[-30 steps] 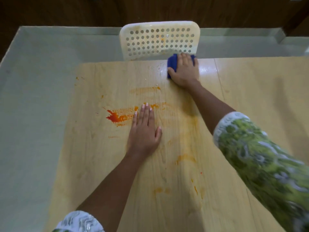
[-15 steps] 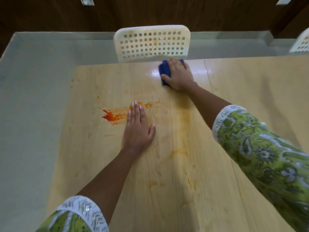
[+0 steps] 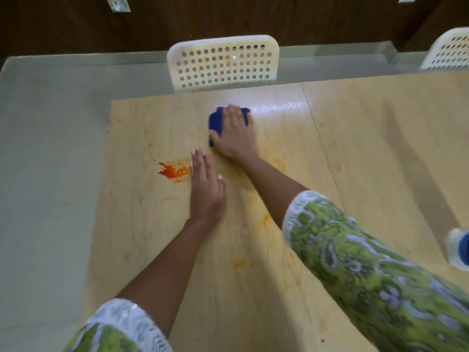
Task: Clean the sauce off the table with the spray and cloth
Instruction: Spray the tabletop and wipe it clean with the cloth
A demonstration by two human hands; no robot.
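Pale wood grain runs across the table (image 3: 368,138), which stands on a grey-green floor before a dark panelled wall, with a white perforated chair (image 3: 222,62) pushed in at its far edge. Taking the red-orange sauce splat (image 3: 173,171) as the landmark: the left hand (image 3: 206,189) lies flat on the wood just to its right, fingers straight and together, fingertips level with the smear, holding nothing. Beyond the splat and to its right, the right hand (image 3: 234,134) presses down on a folded blue cloth (image 3: 215,120), fingers spread over the top and the thumb lying along its near edge; the cloth sits on the tabletop, apart from the splat. Fainter orange streaks (image 3: 265,219) lie nearer the person than the splat and to its right. Far to the right of it, at the frame edge, a clear bottle with a blue part (image 3: 459,246) shows, blurred; it is probably the spray.

The step in hand appears to be wiping, with the far side looking glossy and wet. The heaviest sauce remains. The next move would call for dragging the cloth back and leftward across the splat, with the braced left hand lifted clear of its path.
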